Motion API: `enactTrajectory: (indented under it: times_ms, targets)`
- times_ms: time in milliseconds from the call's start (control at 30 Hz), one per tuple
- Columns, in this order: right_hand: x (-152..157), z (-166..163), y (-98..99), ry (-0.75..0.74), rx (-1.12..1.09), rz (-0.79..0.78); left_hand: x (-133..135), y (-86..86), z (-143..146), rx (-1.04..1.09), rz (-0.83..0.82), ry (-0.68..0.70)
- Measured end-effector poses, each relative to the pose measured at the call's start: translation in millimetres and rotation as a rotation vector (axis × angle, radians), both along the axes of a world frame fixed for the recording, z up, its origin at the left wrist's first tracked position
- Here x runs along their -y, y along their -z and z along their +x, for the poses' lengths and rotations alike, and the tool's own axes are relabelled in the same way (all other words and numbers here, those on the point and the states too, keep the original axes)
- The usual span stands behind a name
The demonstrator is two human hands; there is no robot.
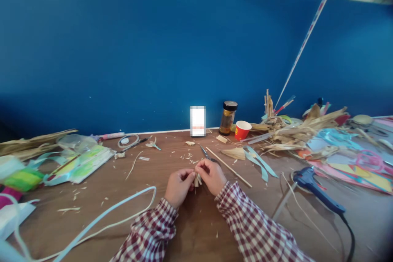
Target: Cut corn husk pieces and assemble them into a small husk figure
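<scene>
**Small husk piece, two pinched hands**

Seen standing by: pale husk piece (197, 181) over the surface (196, 233), left of the red cup (242, 132) and nearer the person. Left hand (180, 187): thumb and forefinger closed in a pinch on it. Right hand (212, 177): similar pinch, fingertips close by the left's. Remaining fingers partly hidden; cannot tell how they bear. Pale ends show below the fingertips.

Handling, my judgement: husk this dry probably splits along its grain. Light, even pressure; one hand steadies, the other works in small moves.

Scissors (206, 154) left of the cup and nearer the person, blade pointing away, handles partly behind the right hand: mind the knuckles. Thin stick (229, 168) slants by, also nearer than the cup; elbow room advised.
</scene>
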State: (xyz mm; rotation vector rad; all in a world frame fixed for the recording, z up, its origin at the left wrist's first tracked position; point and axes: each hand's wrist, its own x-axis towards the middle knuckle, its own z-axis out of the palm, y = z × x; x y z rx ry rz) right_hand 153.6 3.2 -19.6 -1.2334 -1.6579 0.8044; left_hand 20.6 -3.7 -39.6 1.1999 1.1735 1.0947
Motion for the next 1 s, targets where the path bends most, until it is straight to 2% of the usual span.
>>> enactTrajectory:
  times_ms: [467,1000]
  targets:
    - [2.3,-0.3,-3.7,0.017,-0.04,0.025,0.5,-2.1,-1.9,0.01,-0.07,-0.005]
    - [3.1,-4.2,0.5,-0.013,-0.081,0.019,3.9,-5.3,1.5,-0.022,-0.06,0.007]
